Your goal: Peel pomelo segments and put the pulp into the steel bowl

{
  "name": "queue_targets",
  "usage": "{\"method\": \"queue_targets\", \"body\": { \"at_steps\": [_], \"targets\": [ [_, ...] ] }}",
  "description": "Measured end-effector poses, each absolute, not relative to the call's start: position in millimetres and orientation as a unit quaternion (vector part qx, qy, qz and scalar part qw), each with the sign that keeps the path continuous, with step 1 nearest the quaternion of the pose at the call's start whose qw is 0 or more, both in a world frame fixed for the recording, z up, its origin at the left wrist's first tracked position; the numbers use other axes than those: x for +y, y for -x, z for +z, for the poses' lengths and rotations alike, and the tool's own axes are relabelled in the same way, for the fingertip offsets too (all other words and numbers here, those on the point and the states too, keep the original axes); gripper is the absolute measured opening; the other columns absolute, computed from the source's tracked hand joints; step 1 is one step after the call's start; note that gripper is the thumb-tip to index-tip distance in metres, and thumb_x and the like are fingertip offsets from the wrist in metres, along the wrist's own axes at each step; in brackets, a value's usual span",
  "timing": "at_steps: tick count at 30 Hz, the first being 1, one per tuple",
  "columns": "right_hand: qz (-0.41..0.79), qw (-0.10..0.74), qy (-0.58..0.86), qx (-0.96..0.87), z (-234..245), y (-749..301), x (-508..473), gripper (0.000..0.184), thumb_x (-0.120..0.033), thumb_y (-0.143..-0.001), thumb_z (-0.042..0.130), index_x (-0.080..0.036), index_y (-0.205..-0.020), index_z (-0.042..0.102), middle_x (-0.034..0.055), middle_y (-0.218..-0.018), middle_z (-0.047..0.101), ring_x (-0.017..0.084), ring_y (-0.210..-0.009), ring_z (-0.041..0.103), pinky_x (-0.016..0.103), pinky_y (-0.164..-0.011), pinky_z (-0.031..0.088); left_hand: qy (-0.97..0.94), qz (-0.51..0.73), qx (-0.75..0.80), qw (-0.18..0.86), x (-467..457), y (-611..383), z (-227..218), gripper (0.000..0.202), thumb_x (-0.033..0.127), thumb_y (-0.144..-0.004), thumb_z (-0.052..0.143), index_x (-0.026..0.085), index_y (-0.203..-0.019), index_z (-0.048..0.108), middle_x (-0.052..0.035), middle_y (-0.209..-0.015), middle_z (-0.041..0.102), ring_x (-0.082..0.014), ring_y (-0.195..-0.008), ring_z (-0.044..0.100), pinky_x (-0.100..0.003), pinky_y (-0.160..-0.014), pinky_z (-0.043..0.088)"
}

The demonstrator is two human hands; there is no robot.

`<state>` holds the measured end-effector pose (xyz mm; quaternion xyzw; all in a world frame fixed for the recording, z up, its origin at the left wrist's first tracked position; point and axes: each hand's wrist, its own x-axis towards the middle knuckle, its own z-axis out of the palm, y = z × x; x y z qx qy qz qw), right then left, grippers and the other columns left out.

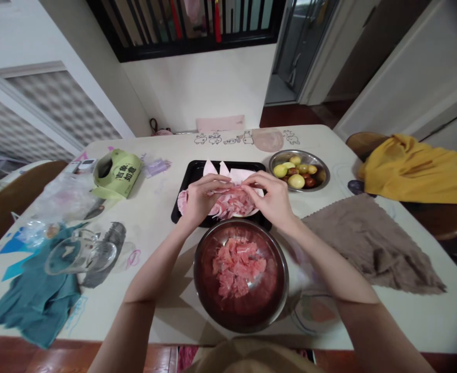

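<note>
My left hand [205, 199] and my right hand [270, 196] meet over a black tray [177, 210]. The fingertips of both are pinched on a thin slice of meat [236, 189] stretched between them, partly hidden by the fingers. Below them, a pile of pink sliced meat [234, 203] lies on the tray. Pale pink pointed pieces [224, 169] stick up at its far side; I cannot tell what they are. Nearer to me, between my forearms, a steel bowl [279, 295] holds raw red meat slices [239, 267].
Right of the tray stands a steel bowl of small fruits [324, 181], with a brown cloth [372, 243] nearer. At left are a green bag [117, 173], a clear pitcher [71, 254] and a teal cloth [38, 295]. A yellow cloth [415, 171] drapes over a chair.
</note>
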<state>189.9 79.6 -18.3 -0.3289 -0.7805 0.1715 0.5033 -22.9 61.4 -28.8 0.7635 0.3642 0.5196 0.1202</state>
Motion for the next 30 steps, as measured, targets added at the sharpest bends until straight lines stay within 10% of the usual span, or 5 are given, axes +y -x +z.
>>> {"method": "queue_targets", "body": {
  "at_steps": [13, 20, 30],
  "targets": [
    [0.167, 0.487, 0.340, -0.787, -16.5, -190.3, 75.8, 0.015, -0.018, -0.094, 0.059, -0.022, -0.082, 0.068, 0.0016, -0.083, 0.068, 0.017, -0.078, 0.065, 0.031, -0.071, 0.054, -0.761, 0.502, 0.365, 0.186, 59.7, 19.2, -24.4, 0.008, 0.026, -0.091, 0.073, 0.025, -0.096, 0.080, -0.0079, -0.102, 0.079, -0.0191, -0.096, 0.075, -0.034, -0.084, 0.064],
    [0.099, 0.557, 0.340, -0.751, -22.6, -181.0, 68.8, 0.012, -0.022, -0.100, 0.056, -0.024, -0.093, 0.065, 0.0031, -0.090, 0.066, 0.016, -0.083, 0.065, 0.030, -0.070, 0.055, -0.644, 0.572, 0.337, 0.380, 58.4, -1.1, -40.3, 0.070, 0.038, -0.085, 0.080, 0.033, -0.147, 0.048, -0.0147, -0.151, 0.055, -0.0236, -0.118, 0.070, -0.036, -0.090, 0.065],
    [0.070, 0.515, 0.356, -0.777, -21.5, -181.5, 68.0, 0.013, -0.023, -0.102, 0.053, -0.025, -0.096, 0.064, 0.0034, -0.092, 0.068, 0.018, -0.086, 0.066, 0.033, -0.076, 0.056, -0.617, 0.601, 0.387, 0.330, 58.0, -1.0, -30.7, 0.017, 0.038, -0.098, 0.064, 0.021, -0.098, 0.068, -0.0098, -0.117, 0.071, -0.0196, -0.114, 0.069, -0.030, -0.087, 0.061]
  ]
}}
